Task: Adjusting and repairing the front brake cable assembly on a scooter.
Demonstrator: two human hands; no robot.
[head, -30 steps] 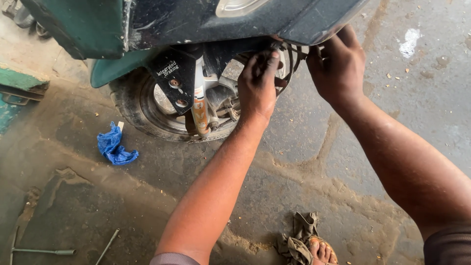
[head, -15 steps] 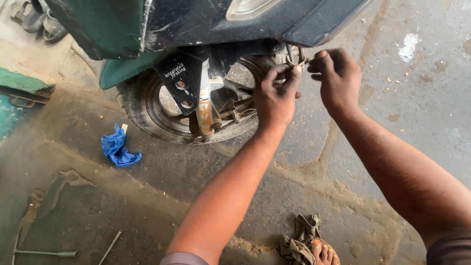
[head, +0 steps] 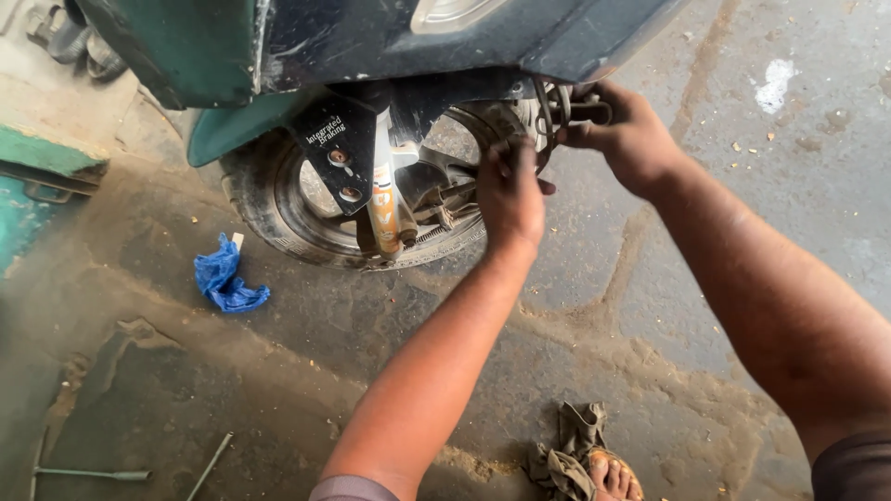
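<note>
Head view, looking down at a dusty concrete floor (head: 705, 278) where a dark green scooter body (head: 278, 46) fills the far edge; beneath it sits the front wheel (head: 278, 209), its black tyre resting on the floor, with a fork leg (head: 382, 199) running down to the hub. Two bare forearms reach in from the near edge. The left hand (head: 510, 195) is curled against the right side of the wheel, fingers bent on a part there; what exactly it pinches I cannot tell. The right hand (head: 631, 134) is just beside it, farther right, closed around a dark rod-like tool (head: 580, 111) near the coiled spring (head: 548, 111). A crumpled blue cloth (head: 225, 278) lies on the left; a grey rag (head: 571, 450) lies near; thin metal rods (head: 93, 474) lie near left.
</note>
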